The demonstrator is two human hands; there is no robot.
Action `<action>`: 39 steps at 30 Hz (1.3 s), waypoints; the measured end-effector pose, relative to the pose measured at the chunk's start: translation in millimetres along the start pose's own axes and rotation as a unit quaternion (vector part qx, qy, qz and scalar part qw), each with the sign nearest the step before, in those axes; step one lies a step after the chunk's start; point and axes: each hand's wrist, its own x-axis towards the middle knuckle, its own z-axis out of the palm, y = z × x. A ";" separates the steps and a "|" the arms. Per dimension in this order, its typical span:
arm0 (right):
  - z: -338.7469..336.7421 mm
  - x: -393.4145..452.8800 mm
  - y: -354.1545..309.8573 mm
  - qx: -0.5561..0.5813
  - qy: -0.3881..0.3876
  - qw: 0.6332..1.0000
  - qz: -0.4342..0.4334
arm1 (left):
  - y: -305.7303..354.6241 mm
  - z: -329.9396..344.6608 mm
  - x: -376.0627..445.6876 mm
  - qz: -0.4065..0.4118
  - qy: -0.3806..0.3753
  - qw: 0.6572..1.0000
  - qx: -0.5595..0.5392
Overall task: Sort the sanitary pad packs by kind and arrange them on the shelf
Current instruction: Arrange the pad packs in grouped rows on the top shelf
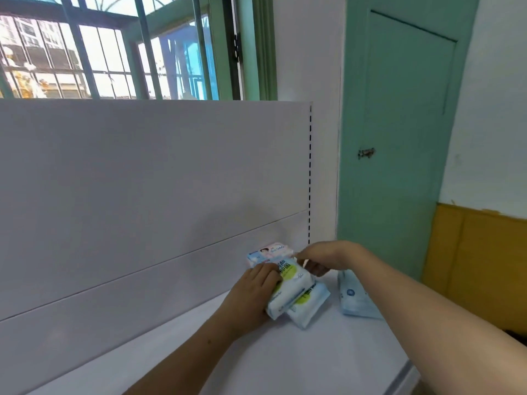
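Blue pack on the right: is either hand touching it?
No. The blue pack lies apart while both hands work the white-and-green packs.

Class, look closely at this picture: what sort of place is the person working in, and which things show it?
Probably a room fitted out like a shop, not a real store: a white retail shelf with a slotted upright holds pad packs, yet a barred window and a green door stand close behind.

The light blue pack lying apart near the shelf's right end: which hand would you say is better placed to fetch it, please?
Probably the right hand: the light blue pack lies just beneath its forearm, while the left hand grips the green-and-white packs further left.
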 end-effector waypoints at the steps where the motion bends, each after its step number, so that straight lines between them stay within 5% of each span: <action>1: 4.4 -3.5 -1.5 0.034 -0.003 0.999 0.000 | 0.0 -2.4 -6.3 -0.012 0.000 1.000 -0.011; 12: 49.4 -57.6 2.5 0.307 -0.094 0.943 -0.087 | 27.2 -38.9 -42.9 -0.241 0.109 0.930 -0.255; 18: 43.6 -107.4 30.3 0.330 0.023 0.938 -0.105 | 53.5 -65.3 -32.3 -0.274 0.150 0.862 -0.400; 22: 33.7 -162.4 76.1 0.357 0.173 0.915 -0.076 | 79.2 -72.1 -11.4 -0.344 0.177 0.761 -0.520; 28: 39.6 -273.0 156.7 0.418 0.336 0.839 -0.094 | 156.1 -67.4 25.4 -0.313 0.063 0.662 -0.678; 34: 41.3 -359.2 230.7 0.512 0.449 0.729 -0.074 | 256.0 -53.2 34.0 -0.245 -0.060 0.683 -0.686; 39: 61.6 -410.9 285.3 0.487 0.497 0.718 -0.018 | 339.3 -28.0 33.0 -0.224 -0.155 0.702 -0.658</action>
